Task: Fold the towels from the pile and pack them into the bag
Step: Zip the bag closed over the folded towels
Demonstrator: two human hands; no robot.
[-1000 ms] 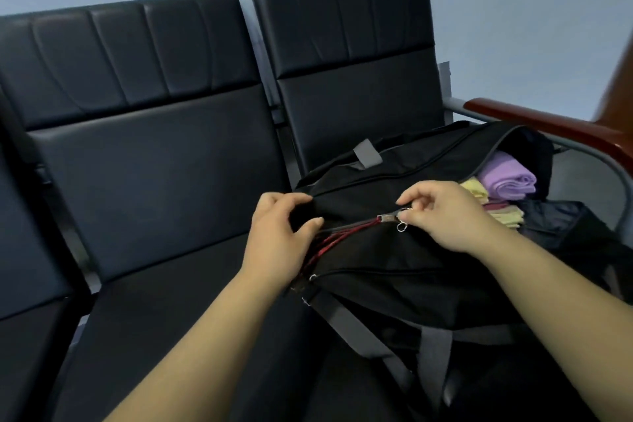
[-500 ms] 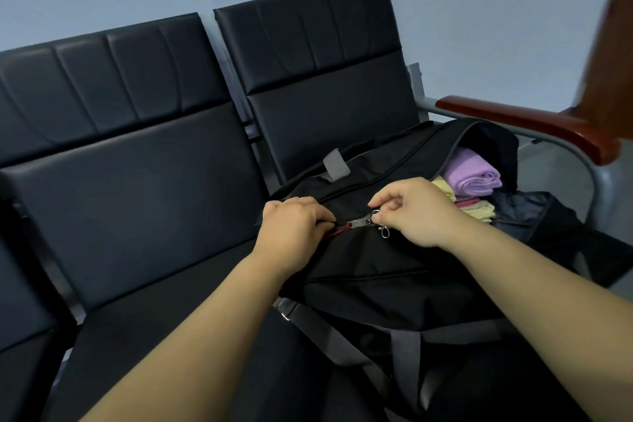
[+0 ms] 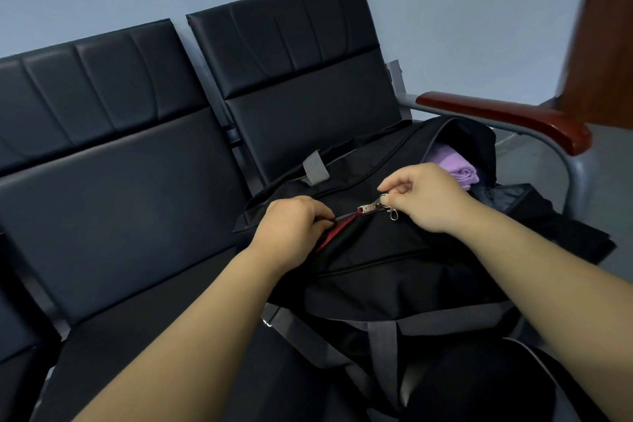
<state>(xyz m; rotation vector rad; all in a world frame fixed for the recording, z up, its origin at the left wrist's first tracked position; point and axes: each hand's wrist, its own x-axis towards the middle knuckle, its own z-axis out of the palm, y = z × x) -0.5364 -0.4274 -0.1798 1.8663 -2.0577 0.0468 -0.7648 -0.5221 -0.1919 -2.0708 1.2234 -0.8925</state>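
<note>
A black duffel bag (image 3: 394, 260) with grey straps lies on the right-hand seat. Its top zipper is partly shut, and a strip of red lining shows at the left end. My left hand (image 3: 291, 229) grips the bag's fabric at that left end of the zipper. My right hand (image 3: 424, 195) pinches the metal zipper pull (image 3: 371, 207), which has a small clasp hanging from it. A folded purple towel (image 3: 457, 168) shows through the bag's open right end, half hidden behind my right hand.
A row of black padded seats (image 3: 120, 209) runs along a pale blue wall. A wooden armrest (image 3: 507, 116) on a grey metal frame stands just right of the bag. A brown wooden panel (image 3: 606, 44) is at the far right. Dark cloth (image 3: 548, 216) lies beside the bag.
My right hand has pulled the zipper pull to the right, away from my left hand. The yellow towels are no longer visible, only the purple one. The view has tilted.
</note>
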